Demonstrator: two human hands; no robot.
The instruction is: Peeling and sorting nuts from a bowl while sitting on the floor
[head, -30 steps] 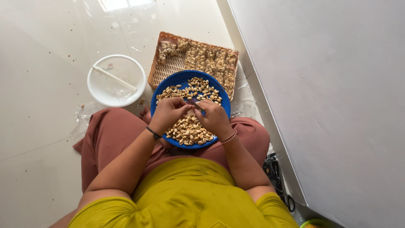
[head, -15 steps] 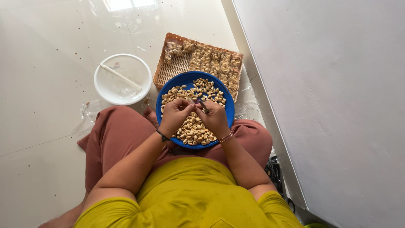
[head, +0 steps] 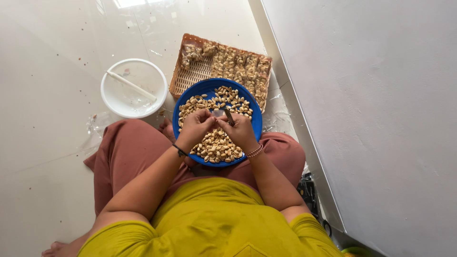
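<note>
Both hands meet over the round blue plastic bowl of pale shelled nuts (head: 186, 102) on the lap. Left hand (head: 196, 127) pinches one small nut (head: 218, 114), at its 2 o'clock. Right hand (head: 240, 131) grips a thin dark blade (head: 229, 116), long axis toward 11 o'clock, tip touching the nut.

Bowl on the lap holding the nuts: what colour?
Blue; the bowl shows best in the head view, under both hands.

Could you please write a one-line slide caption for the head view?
Seated on a tiled floor, left hand and right hand work nuts over a blue bowl.
</note>
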